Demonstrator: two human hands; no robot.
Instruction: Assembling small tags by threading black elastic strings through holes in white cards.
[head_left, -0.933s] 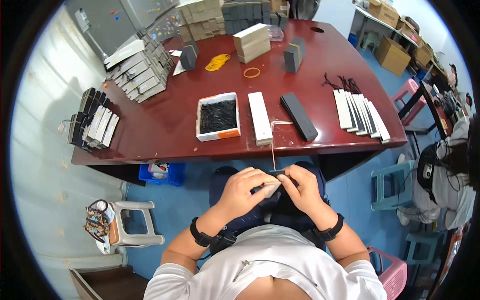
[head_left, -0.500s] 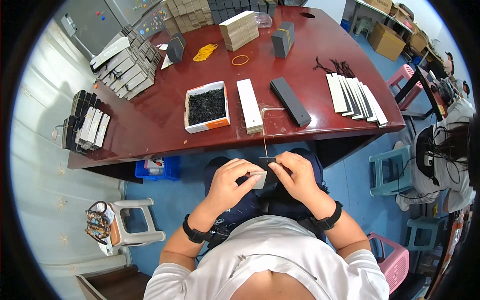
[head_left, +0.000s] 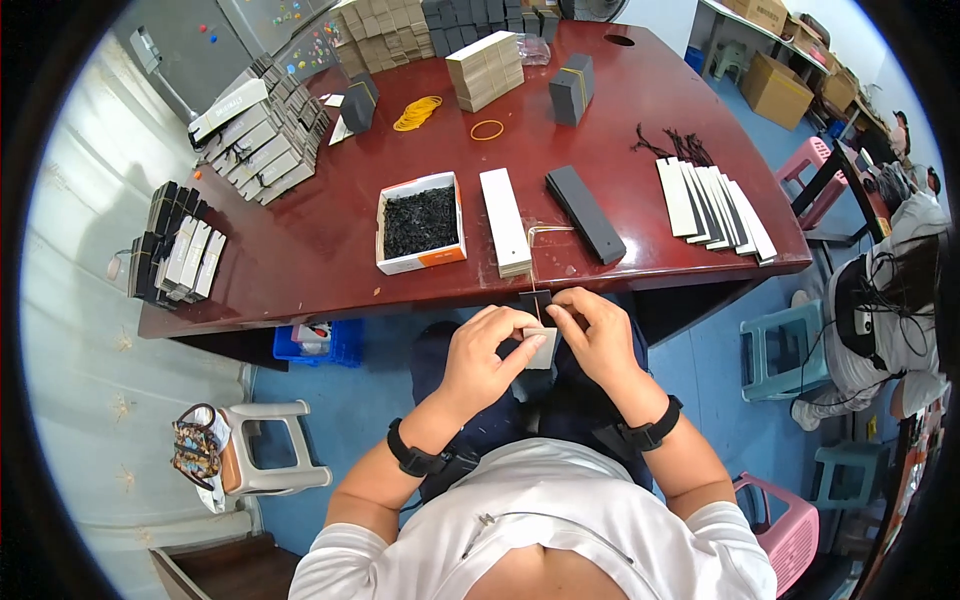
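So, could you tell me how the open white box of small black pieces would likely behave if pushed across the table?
The box looks like thin cardboard, so probably light. It sits low and flat on the glossy table, so it likely slides rather than tips. With no lid, the loose black pieces might spill.

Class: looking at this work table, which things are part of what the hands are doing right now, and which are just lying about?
In hand:
left hand and right hand holding a pale card
thin string
white card stack
black card stack
box of black bits

Lying about:
yellow rubber bands
handbag on a stool
blue crate
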